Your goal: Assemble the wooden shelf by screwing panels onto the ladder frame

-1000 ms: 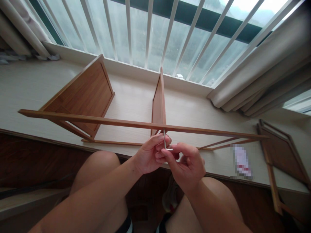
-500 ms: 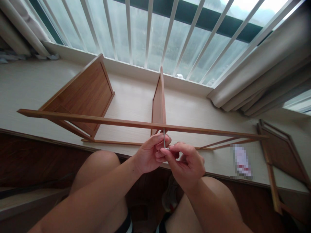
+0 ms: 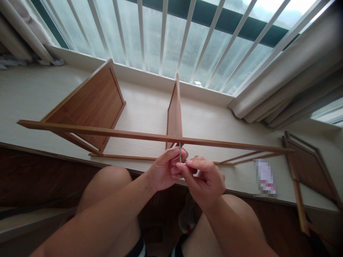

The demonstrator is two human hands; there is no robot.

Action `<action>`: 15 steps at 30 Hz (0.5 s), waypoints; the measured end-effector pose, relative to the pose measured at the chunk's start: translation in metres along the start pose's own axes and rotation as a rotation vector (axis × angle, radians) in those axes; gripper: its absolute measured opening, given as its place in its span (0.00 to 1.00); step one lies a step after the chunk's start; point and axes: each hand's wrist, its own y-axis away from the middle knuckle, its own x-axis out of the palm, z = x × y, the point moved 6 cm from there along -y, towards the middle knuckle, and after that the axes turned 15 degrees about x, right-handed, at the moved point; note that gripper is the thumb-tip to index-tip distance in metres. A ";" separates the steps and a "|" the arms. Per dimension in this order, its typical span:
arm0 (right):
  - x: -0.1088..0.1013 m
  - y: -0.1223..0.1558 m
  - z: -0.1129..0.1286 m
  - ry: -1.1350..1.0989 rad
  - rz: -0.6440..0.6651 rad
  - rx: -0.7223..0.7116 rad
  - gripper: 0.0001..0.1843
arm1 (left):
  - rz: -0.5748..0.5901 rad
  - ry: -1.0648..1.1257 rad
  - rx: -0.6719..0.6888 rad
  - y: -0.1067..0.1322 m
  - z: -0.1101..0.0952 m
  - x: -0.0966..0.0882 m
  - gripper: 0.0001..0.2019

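Note:
An L-shaped metal hex key [image 3: 180, 151] meets the near side of a long brown wooden rail [image 3: 134, 134], at the point where the middle shelf panel [image 3: 174, 110] joins it. My left hand [image 3: 166, 169] has its fingers closed around the long arm of the key. With thumb and forefinger, my right hand [image 3: 206, 178] pinches the short bent end. The screw or hole at the key's tip is too small to make out. Another wooden panel [image 3: 88, 103] joins the rail's left part, and the frame lies on its side on the pale ledge [image 3: 144, 117].
A separate brown wooden frame piece [image 3: 312, 167] leans at the right end of the ledge. Near it lies a blurred-out white and pink item [image 3: 266, 177]. White window bars [image 3: 163, 35] line the back, with curtains [image 3: 284, 78] at both sides. My knees are under the ledge's front edge.
Almost nothing differs; both hands keep their grip on the hex key at the rail. The whole view has shifted very slightly.

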 end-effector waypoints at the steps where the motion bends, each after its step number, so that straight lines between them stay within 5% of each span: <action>1: 0.000 0.000 0.000 0.006 -0.004 -0.002 0.13 | -0.001 -0.002 0.000 0.000 0.000 0.000 0.08; 15: -0.001 0.000 -0.001 0.021 -0.012 -0.007 0.12 | -0.016 -0.036 0.015 0.000 0.000 -0.002 0.09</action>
